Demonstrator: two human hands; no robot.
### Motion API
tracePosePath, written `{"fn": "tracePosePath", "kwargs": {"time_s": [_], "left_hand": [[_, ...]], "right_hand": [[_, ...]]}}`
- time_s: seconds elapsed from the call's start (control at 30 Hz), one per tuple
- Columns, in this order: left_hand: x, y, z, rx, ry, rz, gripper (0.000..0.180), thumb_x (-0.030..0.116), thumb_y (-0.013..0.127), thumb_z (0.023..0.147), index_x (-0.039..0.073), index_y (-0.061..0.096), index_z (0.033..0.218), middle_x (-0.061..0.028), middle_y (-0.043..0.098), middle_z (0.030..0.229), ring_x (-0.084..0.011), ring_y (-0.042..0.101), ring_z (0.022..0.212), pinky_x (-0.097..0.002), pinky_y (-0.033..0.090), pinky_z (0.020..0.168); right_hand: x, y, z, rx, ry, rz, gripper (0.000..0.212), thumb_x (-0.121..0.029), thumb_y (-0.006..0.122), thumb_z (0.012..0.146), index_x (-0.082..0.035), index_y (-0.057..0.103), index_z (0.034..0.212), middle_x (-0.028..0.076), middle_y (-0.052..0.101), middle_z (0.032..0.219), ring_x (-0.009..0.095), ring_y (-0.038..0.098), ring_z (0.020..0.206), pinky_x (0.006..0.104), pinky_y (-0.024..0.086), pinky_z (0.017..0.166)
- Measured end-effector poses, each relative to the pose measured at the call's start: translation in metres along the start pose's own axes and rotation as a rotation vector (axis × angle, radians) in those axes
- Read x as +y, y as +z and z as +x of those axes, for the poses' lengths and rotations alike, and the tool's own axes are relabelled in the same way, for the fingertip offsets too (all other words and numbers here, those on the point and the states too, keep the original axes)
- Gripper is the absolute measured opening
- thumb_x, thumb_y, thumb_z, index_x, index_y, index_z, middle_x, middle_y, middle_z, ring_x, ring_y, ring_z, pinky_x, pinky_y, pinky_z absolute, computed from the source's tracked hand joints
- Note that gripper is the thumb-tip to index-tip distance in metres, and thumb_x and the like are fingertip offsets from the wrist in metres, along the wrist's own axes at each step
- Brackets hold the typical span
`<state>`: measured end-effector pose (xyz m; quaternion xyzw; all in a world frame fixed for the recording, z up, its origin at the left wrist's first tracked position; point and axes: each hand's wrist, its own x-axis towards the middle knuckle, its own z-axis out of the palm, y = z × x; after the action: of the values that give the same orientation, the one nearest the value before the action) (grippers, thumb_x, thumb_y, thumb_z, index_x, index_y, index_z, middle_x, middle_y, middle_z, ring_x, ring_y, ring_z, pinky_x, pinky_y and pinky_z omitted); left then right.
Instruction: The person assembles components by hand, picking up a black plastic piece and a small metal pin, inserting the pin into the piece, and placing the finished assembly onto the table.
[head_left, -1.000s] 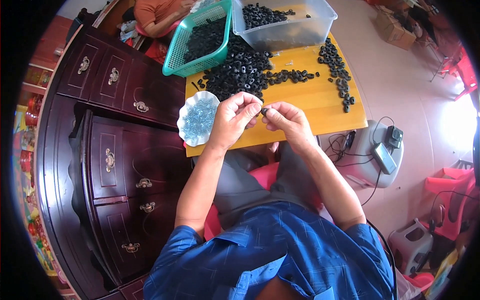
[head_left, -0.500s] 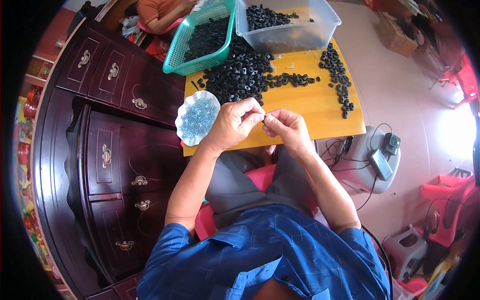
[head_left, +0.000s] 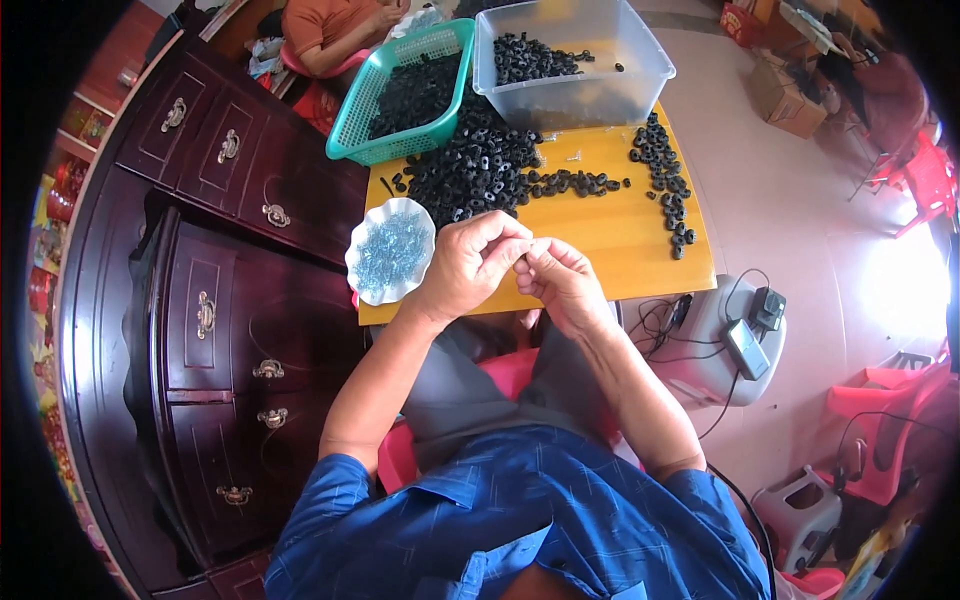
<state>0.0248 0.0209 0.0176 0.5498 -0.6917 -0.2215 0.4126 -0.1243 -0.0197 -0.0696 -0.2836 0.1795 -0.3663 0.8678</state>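
Two hands meet: L hand [head_left: 466, 264] & R hand [head_left: 562, 287] both pinched on sm. dk pc. [head_left: 521, 260], mostly hidden, prob. braced tip-to-tip for control, above near part of table [head_left: 590, 228]. Blk parts [head_left: 470, 175] heaped far, dish [head_left: 354, 264] w/ bluish bits [head_left: 392, 250] left, presumably for short reach.

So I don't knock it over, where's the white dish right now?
In the head view, the white dish is at the left edge of the yellow table, just left of the left hand, below the black pile.
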Motion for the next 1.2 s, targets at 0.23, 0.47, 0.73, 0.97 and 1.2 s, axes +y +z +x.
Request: {"fn": "tracePosePath", "kwargs": {"time_s": [0.23, 0.47, 0.73, 0.97, 1.2], "left_hand": [[0.0, 0.006, 0.004, 0.057, -0.054, -0.014, 0.01, 0.005, 0.068, 0.088, 0.001, 0.064, 0.096, -0.0059, 0.067, 0.078, -0.0103, 0.066, 0.068, -0.0249, 0.052, 0.06], [-0.011, 0.009, 0.008, 0.141, 0.097, 0.05, 0.004, 0.004, 0.07, 0.087, 0.0, 0.068, 0.089, -0.0075, 0.068, 0.084, -0.0143, 0.066, 0.072, -0.0261, 0.052, 0.064], [0.005, 0.007, 0.001, 0.003, 0.138, 0.173, 0.037, 0.014, 0.078, 0.08, 0.001, 0.065, 0.112, -0.0104, 0.065, 0.105, -0.0191, 0.066, 0.084, -0.0288, 0.054, 0.064], [-0.007, 0.018, -0.002, 0.072, 0.184, 0.4, 0.053, 0.004, 0.079, 0.067, 0.005, 0.062, 0.118, -0.0135, 0.064, 0.108, -0.0297, 0.067, 0.091, -0.0349, 0.056, 0.076], [-0.011, 0.017, 0.002, 0.087, 0.217, 0.444, 0.037, 0.002, 0.077, 0.068, 0.004, 0.068, 0.103, -0.0085, 0.067, 0.098, -0.0261, 0.068, 0.084, -0.0338, 0.057, 0.071]], "right_hand": [[-0.01, 0.001, -0.001, -0.066, -0.024, 0.022, 0.016, -0.019, 0.056, 0.1, -0.006, 0.064, 0.1, 0.002, 0.068, 0.091, 0.009, 0.062, 0.078, 0.024, 0.052, 0.074], [-0.006, -0.004, 0.002, -0.122, 0.003, 0.087, 0.017, -0.021, 0.055, 0.1, -0.005, 0.061, 0.105, 0.004, 0.067, 0.094, 0.01, 0.063, 0.08, 0.0238, 0.054, 0.075], [-0.009, -0.006, 0.002, -0.149, 0.018, 0.144, 0.014, -0.02, 0.055, 0.1, -0.007, 0.058, 0.104, 0.007, 0.068, 0.099, 0.012, 0.067, 0.087, 0.0255, 0.054, 0.079], [-0.006, -0.006, 0.003, -0.119, 0.013, 0.181, 0.014, -0.02, 0.056, 0.099, -0.008, 0.059, 0.104, 0.009, 0.068, 0.105, 0.016, 0.066, 0.1, 0.0316, 0.051, 0.091], [-0.001, -0.011, 0.007, -0.089, -0.011, 0.178, 0.012, -0.021, 0.061, 0.096, -0.011, 0.065, 0.099, 0.003, 0.069, 0.101, 0.011, 0.064, 0.092, 0.0284, 0.05, 0.088]]}}
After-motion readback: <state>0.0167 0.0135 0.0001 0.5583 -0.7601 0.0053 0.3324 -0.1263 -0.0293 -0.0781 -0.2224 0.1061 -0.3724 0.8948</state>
